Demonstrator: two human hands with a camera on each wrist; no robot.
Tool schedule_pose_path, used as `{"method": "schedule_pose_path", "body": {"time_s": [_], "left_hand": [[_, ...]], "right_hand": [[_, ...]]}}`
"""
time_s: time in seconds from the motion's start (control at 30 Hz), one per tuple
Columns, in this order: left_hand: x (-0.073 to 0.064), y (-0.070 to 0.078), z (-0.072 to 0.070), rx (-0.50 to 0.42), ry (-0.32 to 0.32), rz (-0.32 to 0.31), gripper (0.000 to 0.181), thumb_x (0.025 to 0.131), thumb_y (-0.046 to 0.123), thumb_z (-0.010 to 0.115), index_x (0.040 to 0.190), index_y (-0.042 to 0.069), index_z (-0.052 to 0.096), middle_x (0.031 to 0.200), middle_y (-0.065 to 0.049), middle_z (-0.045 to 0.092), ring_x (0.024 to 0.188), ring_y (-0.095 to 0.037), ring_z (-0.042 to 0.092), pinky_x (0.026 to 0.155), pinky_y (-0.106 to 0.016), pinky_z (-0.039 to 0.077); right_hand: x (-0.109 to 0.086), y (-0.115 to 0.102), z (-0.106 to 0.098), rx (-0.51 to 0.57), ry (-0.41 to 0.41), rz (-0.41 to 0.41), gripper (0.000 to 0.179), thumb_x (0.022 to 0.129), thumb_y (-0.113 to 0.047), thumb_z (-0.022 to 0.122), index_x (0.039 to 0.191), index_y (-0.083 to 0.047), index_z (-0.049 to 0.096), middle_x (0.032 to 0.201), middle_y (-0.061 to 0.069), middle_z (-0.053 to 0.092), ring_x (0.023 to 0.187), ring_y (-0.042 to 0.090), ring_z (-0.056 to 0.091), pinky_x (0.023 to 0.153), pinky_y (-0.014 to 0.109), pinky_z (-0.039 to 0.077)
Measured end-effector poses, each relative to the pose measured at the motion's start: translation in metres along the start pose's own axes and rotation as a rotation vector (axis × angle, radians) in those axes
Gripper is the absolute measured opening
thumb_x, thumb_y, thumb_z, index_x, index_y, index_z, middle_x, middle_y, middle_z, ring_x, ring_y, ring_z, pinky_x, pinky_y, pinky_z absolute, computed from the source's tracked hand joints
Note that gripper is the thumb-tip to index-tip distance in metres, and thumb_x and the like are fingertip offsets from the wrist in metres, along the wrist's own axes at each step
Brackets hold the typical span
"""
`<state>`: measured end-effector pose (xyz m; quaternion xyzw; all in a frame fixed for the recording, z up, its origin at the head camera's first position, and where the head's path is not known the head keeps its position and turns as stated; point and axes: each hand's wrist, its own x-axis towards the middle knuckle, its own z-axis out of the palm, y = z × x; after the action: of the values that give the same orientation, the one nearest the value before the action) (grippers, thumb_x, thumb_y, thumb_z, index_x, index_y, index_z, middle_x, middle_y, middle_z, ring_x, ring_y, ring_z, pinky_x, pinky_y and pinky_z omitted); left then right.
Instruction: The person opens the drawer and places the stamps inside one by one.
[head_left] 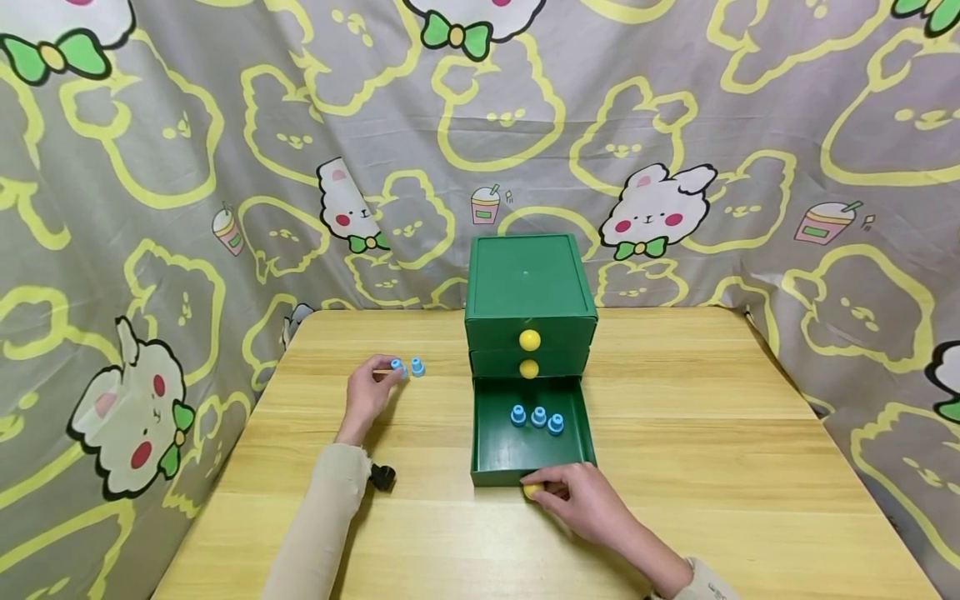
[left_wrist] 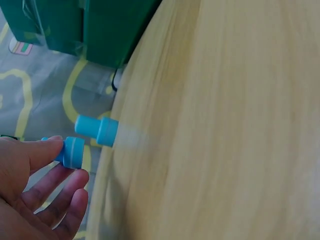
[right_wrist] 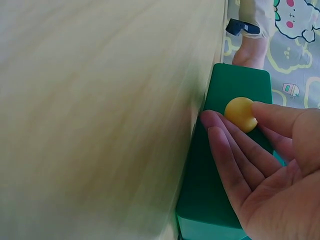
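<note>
My left hand pinches a small light-blue stepped plastic peg between thumb and index finger, the other fingers loosely bent. Right beside it, a matching blue peg stands upright on the table. My right hand grips the round yellow knob of the bottom drawer between thumb and fingers. That green drawer is pulled out, and three more blue pegs stand in a row inside it.
The green drawer cabinet stands at the back of the wooden table. Its upper two drawers are closed, with yellow knobs in front. A patterned curtain hangs behind the table. A black strap piece sits at my left wrist.
</note>
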<state>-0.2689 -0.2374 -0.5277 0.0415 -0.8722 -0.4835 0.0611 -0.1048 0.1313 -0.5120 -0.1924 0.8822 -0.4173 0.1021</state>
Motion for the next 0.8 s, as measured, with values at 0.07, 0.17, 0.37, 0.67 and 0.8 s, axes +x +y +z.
{"method": "schedule_pose_path", "body": {"time_s": [0.07,0.17,0.37,0.67,0.8], "left_hand": [[-0.001,0.003,0.000,-0.002,-0.004,0.012,0.029,0.100,0.019,0.070,0.127,0.008,0.071,0.121,-0.015,0.073,0.105,-0.032,0.069,0.091,-0.042,0.057],[-0.004,0.006,0.000,0.002,-0.008,0.032,0.028,0.100,0.020,0.070,0.126,0.009,0.071,0.120,-0.014,0.074,0.101,-0.030,0.070,0.085,-0.036,0.057],[-0.009,0.016,0.000,-0.002,-0.021,0.073,0.025,0.099,0.021,0.072,0.122,0.011,0.074,0.118,-0.013,0.074,0.096,-0.028,0.069,0.077,-0.029,0.054],[-0.020,0.031,0.004,-0.021,-0.068,0.109,0.026,0.099,0.022,0.072,0.122,0.012,0.073,0.120,-0.012,0.072,0.096,-0.027,0.070,0.074,-0.028,0.054],[-0.024,0.041,0.007,-0.028,-0.092,0.129,0.028,0.099,0.022,0.072,0.124,0.011,0.072,0.120,-0.012,0.071,0.098,-0.027,0.070,0.080,-0.034,0.056]], "right_hand": [[0.000,0.000,0.000,0.001,-0.001,0.000,0.018,0.095,-0.017,0.075,0.112,-0.018,0.082,0.109,0.001,0.080,0.083,-0.001,0.070,0.072,0.021,0.057],[0.000,0.000,0.000,0.000,-0.002,0.000,0.019,0.095,-0.017,0.075,0.112,-0.019,0.082,0.109,0.001,0.080,0.083,0.000,0.070,0.072,0.020,0.057],[0.000,0.001,0.001,-0.002,0.001,-0.002,0.019,0.095,-0.018,0.075,0.112,-0.019,0.082,0.109,0.001,0.080,0.083,-0.001,0.070,0.071,0.020,0.057],[0.000,0.002,0.001,-0.001,0.000,0.000,0.018,0.095,-0.019,0.075,0.112,-0.020,0.082,0.110,0.001,0.080,0.084,0.000,0.071,0.072,0.020,0.057],[0.000,0.001,0.001,-0.002,0.002,-0.002,0.018,0.095,-0.019,0.075,0.112,-0.020,0.082,0.110,0.001,0.080,0.085,0.001,0.071,0.072,0.020,0.057]]}}
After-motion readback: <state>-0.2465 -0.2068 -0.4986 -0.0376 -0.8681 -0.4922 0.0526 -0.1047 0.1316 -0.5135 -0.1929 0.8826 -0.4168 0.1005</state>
